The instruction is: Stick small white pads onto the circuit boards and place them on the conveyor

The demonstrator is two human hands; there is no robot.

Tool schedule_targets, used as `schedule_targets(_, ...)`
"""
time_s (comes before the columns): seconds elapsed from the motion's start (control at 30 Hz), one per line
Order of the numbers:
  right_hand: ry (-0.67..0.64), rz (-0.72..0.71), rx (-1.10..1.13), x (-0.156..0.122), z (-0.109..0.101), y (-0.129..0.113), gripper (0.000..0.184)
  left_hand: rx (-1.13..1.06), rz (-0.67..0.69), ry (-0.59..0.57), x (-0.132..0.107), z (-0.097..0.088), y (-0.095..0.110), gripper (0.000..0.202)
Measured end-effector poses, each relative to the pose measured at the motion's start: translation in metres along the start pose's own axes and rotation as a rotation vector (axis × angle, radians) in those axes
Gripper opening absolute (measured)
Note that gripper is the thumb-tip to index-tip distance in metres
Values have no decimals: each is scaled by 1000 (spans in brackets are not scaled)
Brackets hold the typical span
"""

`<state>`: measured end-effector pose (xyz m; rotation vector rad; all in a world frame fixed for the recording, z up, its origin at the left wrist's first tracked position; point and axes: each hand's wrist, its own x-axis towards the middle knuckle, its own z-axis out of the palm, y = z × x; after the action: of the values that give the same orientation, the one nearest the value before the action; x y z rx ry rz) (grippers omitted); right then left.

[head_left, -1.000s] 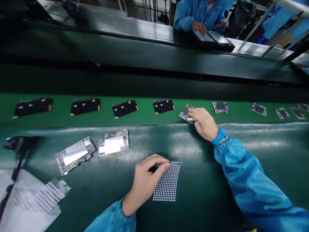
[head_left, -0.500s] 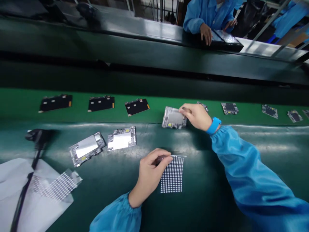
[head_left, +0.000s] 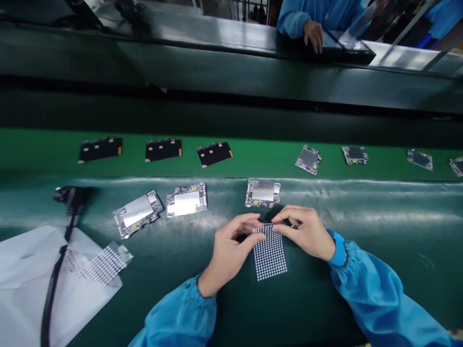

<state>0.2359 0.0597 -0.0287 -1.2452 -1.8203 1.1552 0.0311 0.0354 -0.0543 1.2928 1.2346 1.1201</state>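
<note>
My left hand (head_left: 231,246) pinches the upper left edge of a sheet of small round white stickers (head_left: 271,255), its thumb lying over the dots. At the sheet's top edge my right hand (head_left: 304,230) is closed on a thin metal tool (head_left: 267,223), perhaps tweezers, mostly hidden by the fingers. Just beyond both hands lies a circuit board (head_left: 263,193) with a silver shield plate and a yellow patch. Two similar boards rest to the left, one circuit board (head_left: 186,200) nearer and another circuit board (head_left: 138,213) tilted beside it.
On the green strip behind are several black-faced boards (head_left: 163,150) at left and several grey circuit boards (head_left: 308,160) at right. A black plug and cable (head_left: 72,202) cross a white bag (head_left: 25,270) holding another sticker sheet (head_left: 104,264). Across the bench, a co-worker's hand (head_left: 313,34) is visible.
My right hand has let go of the circuit board, now lying on the near mat, and has come down to the sticker sheet, closing on the thin tool. The view has shifted slightly.
</note>
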Motion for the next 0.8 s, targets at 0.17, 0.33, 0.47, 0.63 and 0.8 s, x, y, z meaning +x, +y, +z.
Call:
schedule_targets(0.17,30,-22,-49,-5,1,5,4,88,33,26,-1,1,-4,7)
schedule_targets(0.33,56,-96,-102,-11,5,3,6,140,95,31,1,1,-1,4)
schedule_targets(0.47,73,-112,-112,-13,7,1,7,151,121,27,2,0,3,4)
schedule_targets(0.63,75,-48,-15,-12,-8,1,14,171,117,45,2,-2,2,7)
schedule_targets(0.8,189,45,314,-8,-28,7,43,199,122,46,2,-2,3,7)
